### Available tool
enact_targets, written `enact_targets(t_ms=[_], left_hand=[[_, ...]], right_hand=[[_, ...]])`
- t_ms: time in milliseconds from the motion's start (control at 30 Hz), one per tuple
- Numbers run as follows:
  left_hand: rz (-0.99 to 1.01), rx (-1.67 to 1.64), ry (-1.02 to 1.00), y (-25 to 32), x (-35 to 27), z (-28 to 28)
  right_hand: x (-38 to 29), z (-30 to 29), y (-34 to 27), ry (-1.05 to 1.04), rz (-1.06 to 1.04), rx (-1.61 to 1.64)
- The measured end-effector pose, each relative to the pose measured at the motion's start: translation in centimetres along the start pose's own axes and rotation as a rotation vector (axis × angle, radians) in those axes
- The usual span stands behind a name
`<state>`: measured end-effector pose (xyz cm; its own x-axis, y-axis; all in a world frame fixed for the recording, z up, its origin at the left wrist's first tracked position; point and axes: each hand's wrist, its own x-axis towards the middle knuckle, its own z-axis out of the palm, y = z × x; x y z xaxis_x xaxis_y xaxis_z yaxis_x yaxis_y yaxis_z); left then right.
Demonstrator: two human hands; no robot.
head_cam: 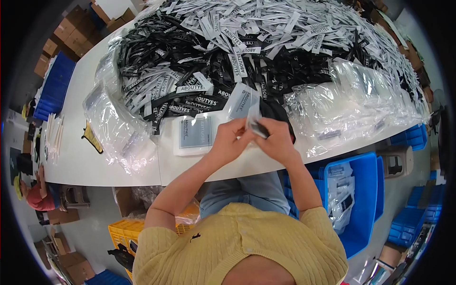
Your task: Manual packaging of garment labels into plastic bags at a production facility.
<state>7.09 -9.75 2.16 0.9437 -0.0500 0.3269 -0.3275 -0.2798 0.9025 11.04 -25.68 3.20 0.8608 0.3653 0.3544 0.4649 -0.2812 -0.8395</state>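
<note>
In front of me, above the table's near edge, my left hand (229, 139) grips the opening of a clear plastic bag (243, 101) with a grey printed panel. My right hand (276, 137) meets it there, its fingers pinched on a small dark flat item (260, 129) at the bag's mouth; fingers partly hide it. Just left of my left hand lies a stack of similar printed bags (194, 132). Black folded fabric (276, 115) lies behind my right hand. Strips in white (231, 37) and black (192, 107), bearing writing, are heaped beyond.
Bundles of clear bags lie on the white table (135, 178), left (114, 124) and right (338, 110). A yellow-and-black garment piece (92, 138) is further left. Below to the right, a blue bin (361, 213) holds filled bags. A yellow crate (123, 228) stands lower left. Another person (41, 196) sits far left.
</note>
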Motion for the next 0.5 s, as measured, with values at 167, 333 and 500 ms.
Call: enact_targets(t_ms=[167, 333, 500], left_hand=[[-0.370, -0.599, -0.136, -0.2, 1.3, -0.8], [-0.140, 0.041, -0.128, -0.7, 2.8, -0.9], [0.211, 0.261, -0.002, -2.2, 4.7, -1.9]], right_hand=[[0.0, -0.5, 0.7, -0.100, 0.067, 0.125], [0.6, 0.7, 0.4, 0.048, -0.300, -0.316], [0.2, 1.4, -0.6, -0.007, -0.342, -0.329]])
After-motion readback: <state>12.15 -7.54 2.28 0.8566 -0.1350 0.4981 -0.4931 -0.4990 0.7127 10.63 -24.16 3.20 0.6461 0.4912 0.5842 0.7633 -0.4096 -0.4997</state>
